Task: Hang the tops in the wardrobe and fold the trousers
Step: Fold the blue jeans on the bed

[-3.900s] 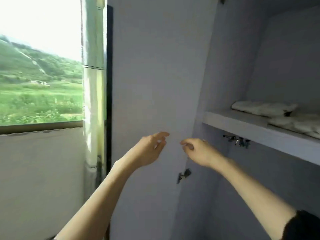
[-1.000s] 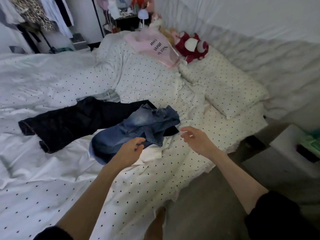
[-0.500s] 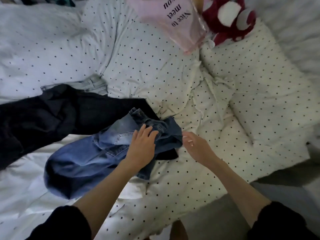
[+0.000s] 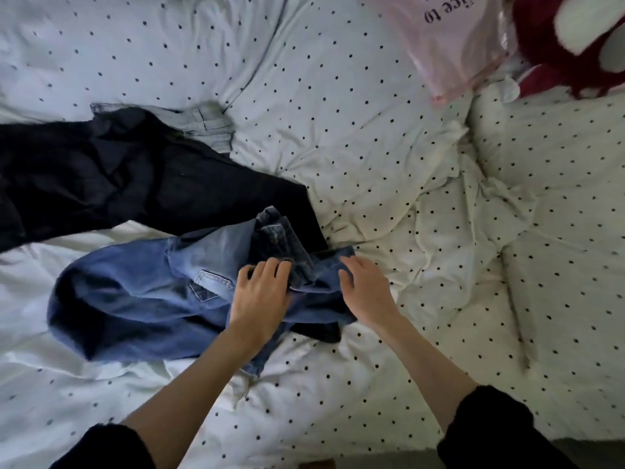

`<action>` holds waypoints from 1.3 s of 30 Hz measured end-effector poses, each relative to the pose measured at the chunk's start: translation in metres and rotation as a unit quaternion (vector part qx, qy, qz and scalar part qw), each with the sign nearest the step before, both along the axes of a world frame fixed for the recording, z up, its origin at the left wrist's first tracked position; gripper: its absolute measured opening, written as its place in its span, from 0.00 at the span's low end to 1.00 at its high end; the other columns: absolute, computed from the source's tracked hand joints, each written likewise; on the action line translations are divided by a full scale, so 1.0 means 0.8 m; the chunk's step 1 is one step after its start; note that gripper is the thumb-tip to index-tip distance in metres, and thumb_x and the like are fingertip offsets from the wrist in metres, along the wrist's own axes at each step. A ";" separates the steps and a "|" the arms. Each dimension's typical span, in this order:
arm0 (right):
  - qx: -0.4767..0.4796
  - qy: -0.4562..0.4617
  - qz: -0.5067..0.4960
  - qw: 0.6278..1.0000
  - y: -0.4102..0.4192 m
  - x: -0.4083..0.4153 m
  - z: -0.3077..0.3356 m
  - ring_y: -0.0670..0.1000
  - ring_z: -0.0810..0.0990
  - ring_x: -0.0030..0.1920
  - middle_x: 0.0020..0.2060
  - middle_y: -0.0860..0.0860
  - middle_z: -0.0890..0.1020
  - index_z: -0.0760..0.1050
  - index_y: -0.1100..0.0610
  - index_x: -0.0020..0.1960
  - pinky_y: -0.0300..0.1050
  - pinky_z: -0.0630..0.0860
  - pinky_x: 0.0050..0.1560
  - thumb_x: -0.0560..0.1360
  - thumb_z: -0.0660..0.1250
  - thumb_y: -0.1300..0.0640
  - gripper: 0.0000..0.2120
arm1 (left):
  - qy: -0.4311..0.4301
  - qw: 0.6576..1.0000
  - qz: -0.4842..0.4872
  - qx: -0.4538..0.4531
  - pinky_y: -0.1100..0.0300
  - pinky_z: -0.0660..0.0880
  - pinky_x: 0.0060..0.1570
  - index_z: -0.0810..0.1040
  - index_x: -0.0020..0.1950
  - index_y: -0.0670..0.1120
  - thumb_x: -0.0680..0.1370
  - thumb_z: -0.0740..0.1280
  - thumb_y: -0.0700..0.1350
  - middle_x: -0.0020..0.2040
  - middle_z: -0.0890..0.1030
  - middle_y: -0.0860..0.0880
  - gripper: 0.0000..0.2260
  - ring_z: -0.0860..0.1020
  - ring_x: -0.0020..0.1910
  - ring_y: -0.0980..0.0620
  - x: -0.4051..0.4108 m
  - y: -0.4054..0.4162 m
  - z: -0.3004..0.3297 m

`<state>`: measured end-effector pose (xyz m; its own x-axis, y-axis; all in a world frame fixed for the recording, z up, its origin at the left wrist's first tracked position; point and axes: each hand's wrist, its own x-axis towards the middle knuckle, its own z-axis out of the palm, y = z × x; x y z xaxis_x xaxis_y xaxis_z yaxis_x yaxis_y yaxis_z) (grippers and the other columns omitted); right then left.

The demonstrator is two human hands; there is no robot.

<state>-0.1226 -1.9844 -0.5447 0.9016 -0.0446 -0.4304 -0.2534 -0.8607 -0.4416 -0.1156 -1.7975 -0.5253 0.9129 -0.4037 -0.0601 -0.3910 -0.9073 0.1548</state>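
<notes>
Bed (image 4: 338, 96) fills view, rumpled white duvet (image 4: 169, 45) with black dots. Dotted pillow (image 4: 558, 164) right. Grey floor (image 4: 592, 451) strip bottom right. Dim light.

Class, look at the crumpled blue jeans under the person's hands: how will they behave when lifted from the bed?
The blue jeans lie bunched in soft folds, so they will probably flop and dangle. The denim looks thick, so likely fairly heavy. They overlap the dark trousers, which may drag along.
</notes>
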 end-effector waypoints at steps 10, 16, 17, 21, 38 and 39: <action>0.090 -0.034 0.086 0.992 0.071 0.049 0.003 0.56 0.70 0.65 0.66 0.54 0.71 0.67 0.57 0.71 0.52 0.69 0.61 0.79 0.60 0.58 0.20 | 0.033 0.989 0.019 -0.146 0.58 0.78 0.38 0.76 0.55 0.40 0.65 0.73 0.35 0.51 0.81 0.42 0.19 0.80 0.48 0.45 -0.044 0.089 0.017; 0.183 0.121 -0.090 0.972 0.101 0.084 -0.001 0.55 0.58 0.74 0.75 0.54 0.57 0.48 0.58 0.77 0.47 0.61 0.69 0.76 0.67 0.56 0.37 | 0.009 0.965 0.119 -0.233 0.52 0.78 0.39 0.76 0.62 0.38 0.73 0.66 0.32 0.55 0.74 0.38 0.18 0.77 0.48 0.44 0.003 0.120 0.063; 0.180 0.141 -0.111 0.967 0.103 0.087 -0.001 0.56 0.63 0.71 0.71 0.56 0.64 0.55 0.60 0.75 0.47 0.64 0.66 0.76 0.67 0.54 0.34 | -0.001 0.960 0.138 -0.245 0.52 0.77 0.42 0.76 0.63 0.39 0.72 0.66 0.30 0.54 0.74 0.38 0.20 0.77 0.48 0.45 0.014 0.126 0.071; 0.171 0.188 -0.135 0.958 0.116 0.075 -0.004 0.57 0.78 0.48 0.47 0.57 0.79 0.73 0.62 0.56 0.48 0.73 0.45 0.74 0.68 0.56 0.14 | -0.028 0.936 0.222 -0.272 0.53 0.71 0.46 0.75 0.64 0.42 0.74 0.62 0.30 0.53 0.76 0.42 0.20 0.75 0.46 0.43 0.042 0.145 0.088; 0.107 -0.147 -0.136 0.974 0.099 0.098 0.237 0.52 0.69 0.36 0.32 0.51 0.72 0.67 0.57 0.37 0.42 0.58 0.30 0.74 0.66 0.62 0.10 | 0.063 0.862 0.242 -0.441 0.62 0.66 0.56 0.63 0.55 0.44 0.74 0.66 0.33 0.56 0.67 0.43 0.15 0.68 0.54 0.50 0.071 0.174 0.236; 0.100 -0.170 -0.142 0.970 0.091 0.102 0.261 0.52 0.69 0.37 0.32 0.50 0.72 0.68 0.58 0.39 0.41 0.59 0.30 0.73 0.66 0.63 0.08 | 0.055 0.864 0.229 -0.446 0.65 0.65 0.52 0.62 0.54 0.45 0.74 0.68 0.36 0.55 0.67 0.45 0.16 0.68 0.53 0.51 0.075 0.170 0.253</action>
